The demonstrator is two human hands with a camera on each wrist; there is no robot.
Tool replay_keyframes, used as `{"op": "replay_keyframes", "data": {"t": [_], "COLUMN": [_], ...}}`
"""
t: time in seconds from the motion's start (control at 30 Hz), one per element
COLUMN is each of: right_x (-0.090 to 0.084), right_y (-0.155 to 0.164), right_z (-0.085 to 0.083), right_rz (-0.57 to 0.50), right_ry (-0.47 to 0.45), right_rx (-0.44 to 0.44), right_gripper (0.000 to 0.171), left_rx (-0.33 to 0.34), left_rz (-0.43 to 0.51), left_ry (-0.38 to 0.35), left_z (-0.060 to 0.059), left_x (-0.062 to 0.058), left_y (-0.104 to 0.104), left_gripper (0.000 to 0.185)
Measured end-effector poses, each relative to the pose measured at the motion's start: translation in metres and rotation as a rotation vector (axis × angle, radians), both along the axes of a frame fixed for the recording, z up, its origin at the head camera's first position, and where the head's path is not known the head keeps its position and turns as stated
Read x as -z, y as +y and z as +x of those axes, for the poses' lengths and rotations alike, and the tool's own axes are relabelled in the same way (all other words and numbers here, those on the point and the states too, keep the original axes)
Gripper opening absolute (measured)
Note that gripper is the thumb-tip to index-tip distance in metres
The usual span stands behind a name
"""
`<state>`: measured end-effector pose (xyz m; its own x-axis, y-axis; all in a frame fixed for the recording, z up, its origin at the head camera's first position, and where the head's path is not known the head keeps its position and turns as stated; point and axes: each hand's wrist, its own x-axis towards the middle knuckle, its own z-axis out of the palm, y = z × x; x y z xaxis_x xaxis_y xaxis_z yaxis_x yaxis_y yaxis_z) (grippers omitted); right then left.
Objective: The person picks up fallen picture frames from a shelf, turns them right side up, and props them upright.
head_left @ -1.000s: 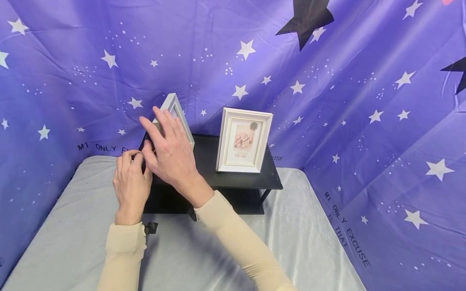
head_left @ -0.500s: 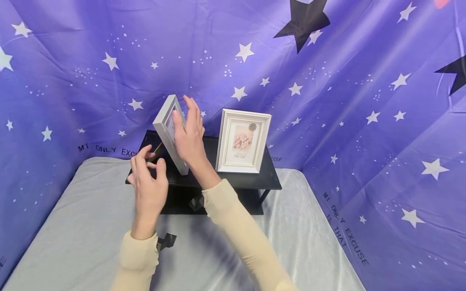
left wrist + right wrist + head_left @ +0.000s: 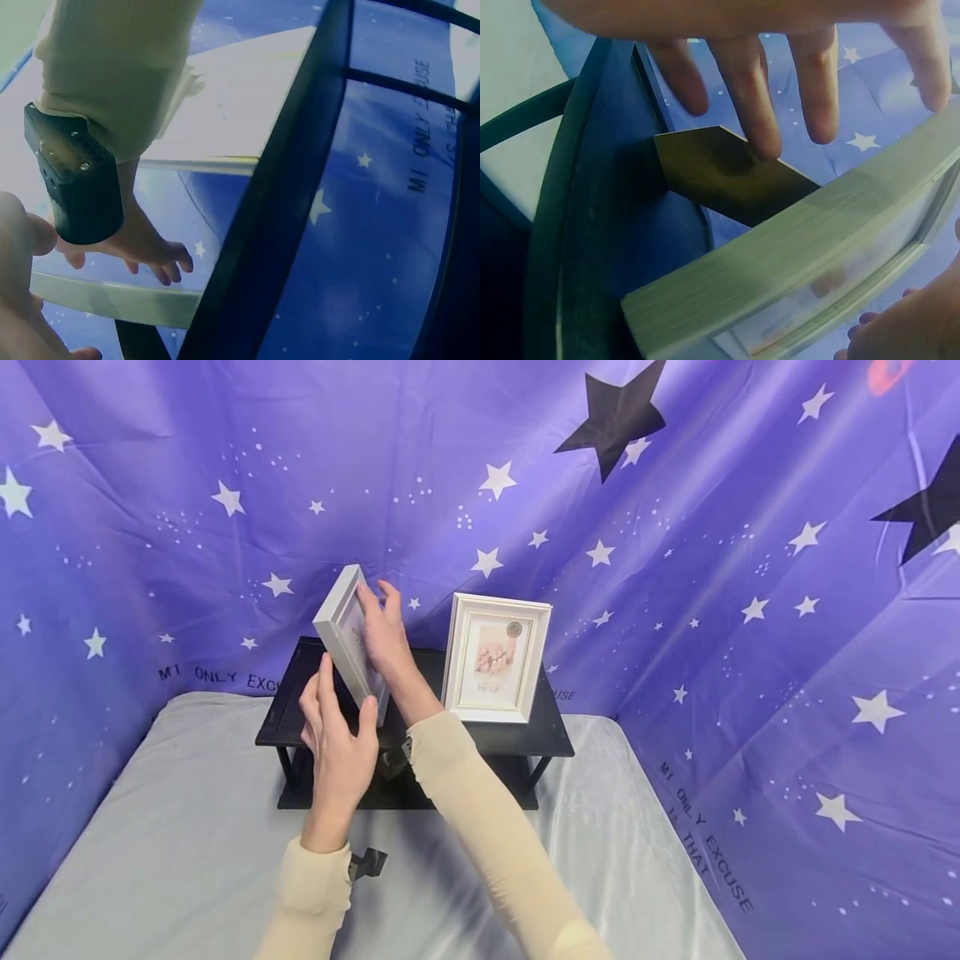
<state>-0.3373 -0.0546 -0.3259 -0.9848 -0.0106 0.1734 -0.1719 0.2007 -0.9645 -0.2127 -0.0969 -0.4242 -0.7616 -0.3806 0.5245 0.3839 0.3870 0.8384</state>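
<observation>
A silver-grey picture frame (image 3: 340, 628) stands on edge, angled, at the left of a black two-tier shelf (image 3: 528, 739). My right hand (image 3: 386, 639) rests straight fingers against its glass side. In the right wrist view that hand (image 3: 911, 326) lies beside the glass. My left hand (image 3: 341, 760) is spread at the frame's near side, fingertips by the lower back edge. The right wrist view shows the left hand's (image 3: 735, 19) extended fingers over a brown support flap (image 3: 720, 169) swung out behind the frame (image 3: 780, 255).
A white picture frame (image 3: 495, 660) with a flower picture stands right of the hands on the shelf. Grey cloth (image 3: 600, 843) lies beneath the shelf. A purple star-printed curtain (image 3: 420, 460) closes off the back and sides.
My right hand has crossed from the back of the grey frame to its glass side. My left hand has shifted right and its fingers have spread. The head view has tilted slightly.
</observation>
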Motion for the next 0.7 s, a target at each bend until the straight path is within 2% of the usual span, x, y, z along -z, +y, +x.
{"op": "replay_keyframes", "data": {"t": [0.2,0.37,0.57,0.7], "right_x": [0.011,0.018,0.028,0.032], "right_y": [-0.005,-0.004,-0.002,0.002], "right_z": [-0.002,-0.005,-0.007,-0.006], "right_rz": [0.048,0.043,0.041,0.048], "right_ry": [-0.003,0.013,-0.001,-0.039], "right_rx": [0.014,0.043,0.054,0.055], "right_gripper": [0.065,0.056,0.053,0.054], "left_rx": [-0.018,-0.014,0.024,0.018], "left_rz": [-0.034,-0.068,-0.1,-0.11], "left_ry": [-0.006,-0.012,0.061,0.1], "left_z": [-0.001,-0.002,-0.005,-0.007], "left_x": [0.005,0.008,0.013,0.014], "left_y": [-0.005,-0.008,-0.013,-0.016], "left_gripper": [0.081,0.082,0.082,0.08]}}
